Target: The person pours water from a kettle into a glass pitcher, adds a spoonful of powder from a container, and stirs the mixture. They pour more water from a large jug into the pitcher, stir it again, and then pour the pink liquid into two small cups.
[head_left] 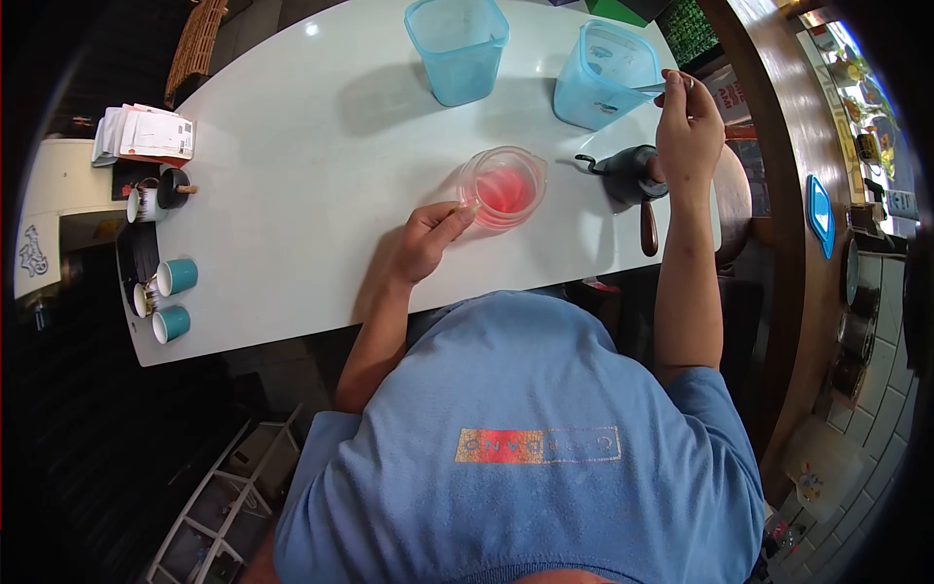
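Note:
A clear pitcher (504, 188) with pink-red liquid stands on the white table (292, 195). My left hand (434, 239) is closed on its handle, at the lower left of the pitcher. My right hand (689, 127) is raised at the right, pinching the handle end of a thin utensil (650, 89) that reaches over the rim of the right blue container (605, 78). Whatever the utensil's far end touches is hard to make out. A second blue container (457, 49) stands to the left of it.
Below my right hand is a black grinder-like device (632, 175) with a crank and wooden handle. Teal cups (177, 276) lie at the left edge, near dark mugs and a stack of papers (156, 133). A wooden beam (808, 321) runs down the right side.

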The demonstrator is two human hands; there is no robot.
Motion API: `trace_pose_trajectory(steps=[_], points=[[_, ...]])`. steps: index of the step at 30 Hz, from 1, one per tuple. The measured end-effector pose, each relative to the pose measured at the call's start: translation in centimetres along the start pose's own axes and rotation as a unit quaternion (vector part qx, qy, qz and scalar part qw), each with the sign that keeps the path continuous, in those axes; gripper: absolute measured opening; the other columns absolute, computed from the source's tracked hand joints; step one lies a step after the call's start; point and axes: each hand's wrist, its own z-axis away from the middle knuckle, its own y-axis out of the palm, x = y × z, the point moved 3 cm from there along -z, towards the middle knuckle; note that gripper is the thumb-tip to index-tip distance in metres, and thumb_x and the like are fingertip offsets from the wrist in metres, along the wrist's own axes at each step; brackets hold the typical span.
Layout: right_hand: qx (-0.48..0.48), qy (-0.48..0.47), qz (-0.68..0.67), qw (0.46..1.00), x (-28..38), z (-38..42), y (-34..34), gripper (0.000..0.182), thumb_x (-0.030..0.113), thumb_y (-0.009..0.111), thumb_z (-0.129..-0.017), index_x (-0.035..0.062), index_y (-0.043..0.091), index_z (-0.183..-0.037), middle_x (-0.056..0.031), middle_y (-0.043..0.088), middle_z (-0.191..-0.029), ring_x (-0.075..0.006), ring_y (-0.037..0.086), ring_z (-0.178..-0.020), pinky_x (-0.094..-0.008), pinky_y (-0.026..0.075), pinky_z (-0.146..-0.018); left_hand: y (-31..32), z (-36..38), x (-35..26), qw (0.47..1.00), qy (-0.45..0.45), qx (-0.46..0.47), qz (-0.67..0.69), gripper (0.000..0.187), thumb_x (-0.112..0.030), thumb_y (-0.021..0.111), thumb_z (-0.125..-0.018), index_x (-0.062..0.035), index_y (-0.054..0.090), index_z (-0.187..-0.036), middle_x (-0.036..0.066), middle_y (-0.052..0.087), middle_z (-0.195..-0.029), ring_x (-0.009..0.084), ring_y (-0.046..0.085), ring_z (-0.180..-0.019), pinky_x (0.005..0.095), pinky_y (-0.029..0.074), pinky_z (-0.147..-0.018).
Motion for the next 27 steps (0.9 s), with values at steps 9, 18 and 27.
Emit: trace_pose_trajectory(steps=[9, 18, 27], points=[[0.049, 0.030, 0.038, 0.998, -0.2, 0.0, 0.1, 0.034, 0.029, 0.061, -0.088, 0.0020, 0.063, -0.109, -0.0085, 0.067, -0.081, -0.0139, 0.061, -0.073, -0.0268, 0.047, -0.071, 0.8, 0.3, 0.1, 0.999, -0.039, 0.015, -0.027, 0.032, -0.024, 0.049, -0.096, -0.0050, 0.052, -0.071, -0.005, 0.038, -0.065, 0.0052, 0.031, -0.061, 0.0225, 0.027, -0.057], [-0.007, 0.075, 0.069, 0.995, -2.3, 6.6, -5.7, 0.055, 0.038, 0.068, -0.083, -0.0005, 0.051, -0.119, -0.0059, 0.059, -0.085, -0.0132, 0.052, -0.076, -0.0251, 0.043, -0.070, 1.4, 0.3, 0.0, 0.995, -0.076, 0.015, -0.059, 0.036, -0.026, 0.050, -0.097, -0.0055, 0.050, -0.068, -0.008, 0.033, -0.063, 0.0045, 0.028, -0.061, 0.0228, 0.027, -0.055], [0.180, 0.403, -0.134, 0.887, -4.6, 13.6, -5.0, 0.038, 0.036, 0.053, -0.095, -0.0013, 0.057, -0.093, 0.0018, 0.050, -0.063, -0.0061, 0.044, -0.058, -0.0203, 0.035, -0.052, 1.1, 0.1, 0.2, 0.993, -0.075, 0.022, -0.089, 0.036, -0.031, 0.048, -0.094, -0.0051, 0.051, -0.069, -0.004, 0.042, -0.066, 0.0058, 0.034, -0.062, 0.0224, 0.028, -0.057]])
